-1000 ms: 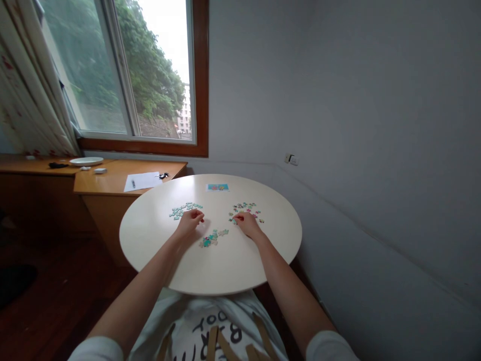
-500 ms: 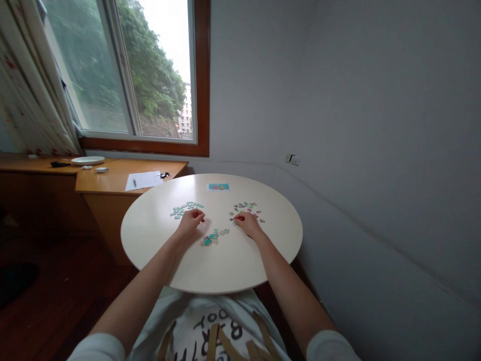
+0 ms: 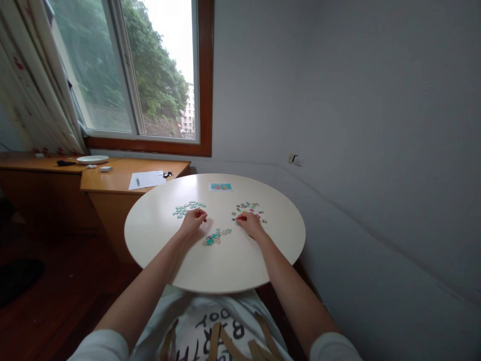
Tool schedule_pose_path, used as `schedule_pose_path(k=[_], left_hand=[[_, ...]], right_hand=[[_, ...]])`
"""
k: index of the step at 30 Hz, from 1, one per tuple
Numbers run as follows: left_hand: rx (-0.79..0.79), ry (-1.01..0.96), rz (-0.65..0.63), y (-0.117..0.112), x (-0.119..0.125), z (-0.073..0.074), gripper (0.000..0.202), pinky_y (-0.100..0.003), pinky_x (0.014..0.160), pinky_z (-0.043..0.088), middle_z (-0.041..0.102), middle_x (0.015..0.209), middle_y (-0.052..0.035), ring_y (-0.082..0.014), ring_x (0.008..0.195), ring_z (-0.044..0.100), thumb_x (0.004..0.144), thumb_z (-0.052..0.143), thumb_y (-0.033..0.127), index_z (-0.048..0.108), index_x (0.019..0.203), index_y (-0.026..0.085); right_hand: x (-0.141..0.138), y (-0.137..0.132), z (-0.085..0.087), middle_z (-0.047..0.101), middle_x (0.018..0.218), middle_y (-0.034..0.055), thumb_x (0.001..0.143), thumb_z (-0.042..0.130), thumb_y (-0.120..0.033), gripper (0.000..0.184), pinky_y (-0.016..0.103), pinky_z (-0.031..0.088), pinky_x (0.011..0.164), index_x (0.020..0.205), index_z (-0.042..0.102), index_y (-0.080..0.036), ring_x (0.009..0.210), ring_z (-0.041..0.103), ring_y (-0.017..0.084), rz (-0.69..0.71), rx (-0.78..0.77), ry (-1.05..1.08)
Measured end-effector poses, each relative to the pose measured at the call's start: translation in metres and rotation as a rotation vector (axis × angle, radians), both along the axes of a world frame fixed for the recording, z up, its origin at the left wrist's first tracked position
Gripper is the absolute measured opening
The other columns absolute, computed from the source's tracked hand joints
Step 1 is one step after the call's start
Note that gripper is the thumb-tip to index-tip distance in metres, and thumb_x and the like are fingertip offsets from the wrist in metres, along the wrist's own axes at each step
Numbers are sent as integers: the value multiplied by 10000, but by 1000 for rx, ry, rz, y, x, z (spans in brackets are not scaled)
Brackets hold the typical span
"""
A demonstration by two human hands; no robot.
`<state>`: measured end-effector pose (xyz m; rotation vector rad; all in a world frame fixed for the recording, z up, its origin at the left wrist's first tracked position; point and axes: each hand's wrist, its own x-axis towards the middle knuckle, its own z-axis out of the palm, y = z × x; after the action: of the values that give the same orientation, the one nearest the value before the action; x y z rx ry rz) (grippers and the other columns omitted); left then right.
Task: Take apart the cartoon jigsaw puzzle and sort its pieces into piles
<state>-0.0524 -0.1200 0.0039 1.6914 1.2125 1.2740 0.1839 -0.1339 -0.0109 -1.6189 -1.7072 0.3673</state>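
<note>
My left hand (image 3: 194,220) hovers over the round white table (image 3: 225,273), its fingers curled together; whatever may be between them is too small to make out. Just beyond it lies a group of pale teal jigsaw pieces (image 3: 184,208). My right hand (image 3: 248,223) is closed in a pinch at the near edge of a spread of multicoloured jigsaw pieces (image 3: 251,205), partly covering them. I cannot see clearly what its fingertips grip. Between the hands and closer to me sits a small heap of teal and grey-backed pieces (image 3: 213,237).
A small picture card (image 3: 221,187) rests near the table's far edge. Against the left side stands a wooden desk (image 3: 112,180) with a sheet of paper (image 3: 146,180), keys (image 3: 167,174) and a white plate (image 3: 92,159). A grey wall (image 3: 356,150) runs along the right.
The whole view has shifted slightly, so the table and room sit a little further right. Both hands keep nearly the same pose and place among the pieces.
</note>
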Motion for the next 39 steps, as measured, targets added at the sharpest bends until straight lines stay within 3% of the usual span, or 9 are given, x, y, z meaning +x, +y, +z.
schedule_pose_path(k=[9,15,22,28,39], left_hand=[[19,9,-2,4,-1,-5,178,-274,557,385,594,520,-17,-140,521,526,628,576,334,593,602,159],[3,19,-9,6,-1,-4,182,-272,550,375,586,512,-14,-139,515,518,618,576,343,591,596,163],[-3,17,-25,1,0,-1,177,-272,552,376,573,522,-10,-142,523,521,609,566,349,570,590,173],[0,40,-32,-2,0,1,184,-273,560,381,577,528,-12,-145,534,527,606,559,361,566,588,178],[-16,89,-19,-4,0,2,188,-280,564,390,595,523,-17,-147,525,521,623,554,354,584,593,171]], right_hand=[[-5,-5,5,678,669,5,697,616,-178,84,270,401,712,704,700,-184,688,600,145,-37,-5,-13],[-11,-7,7,687,704,10,707,611,-176,81,284,384,722,683,687,-190,716,587,152,-45,93,-78],[-37,-18,10,687,806,26,774,606,-233,100,324,344,824,751,696,-196,829,573,164,218,168,-205],[-48,-24,9,663,873,44,767,649,-354,170,358,314,853,821,705,-202,864,558,179,343,146,-294],[-51,-24,8,651,866,33,754,671,-327,136,348,315,855,796,700,-201,840,556,169,295,84,-235]])
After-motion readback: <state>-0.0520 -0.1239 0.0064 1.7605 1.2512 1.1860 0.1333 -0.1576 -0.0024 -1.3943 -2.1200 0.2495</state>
